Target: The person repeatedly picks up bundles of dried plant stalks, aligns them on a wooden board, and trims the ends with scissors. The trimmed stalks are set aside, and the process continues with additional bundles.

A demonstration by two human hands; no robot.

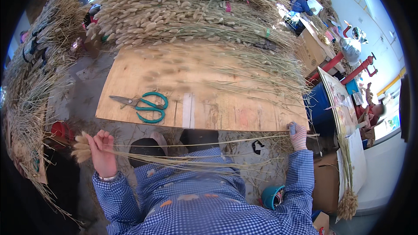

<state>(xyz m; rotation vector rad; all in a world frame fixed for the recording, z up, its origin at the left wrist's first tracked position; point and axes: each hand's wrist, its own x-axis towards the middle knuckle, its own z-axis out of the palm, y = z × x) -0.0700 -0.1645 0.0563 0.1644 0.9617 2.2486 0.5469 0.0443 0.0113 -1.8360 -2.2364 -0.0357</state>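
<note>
My left hand (103,153) is bare and holds a small bunch of dried bunny-tail grass (81,149). The fluffy heads stick out to its left, while the thin stems run right across my checked apron. In a striped glove, my right hand (297,137) grips one long grass stem (225,142) close to its right end, beside the front right corner of the wooden tabletop (127,75). That stem stretches between both hands, above the others. Scissors with teal handles (152,107) lie on the tabletop's left part, blades pointing left and slightly apart.
A deep pile of bunny-tail grass (183,13) covers the table's far side, and loose stalks spread over its right half. More dried bundles (49,49) stand at left. A blue barrel (318,109) and cardboard box (326,182) flank me right. Another person (300,4) works farther back.
</note>
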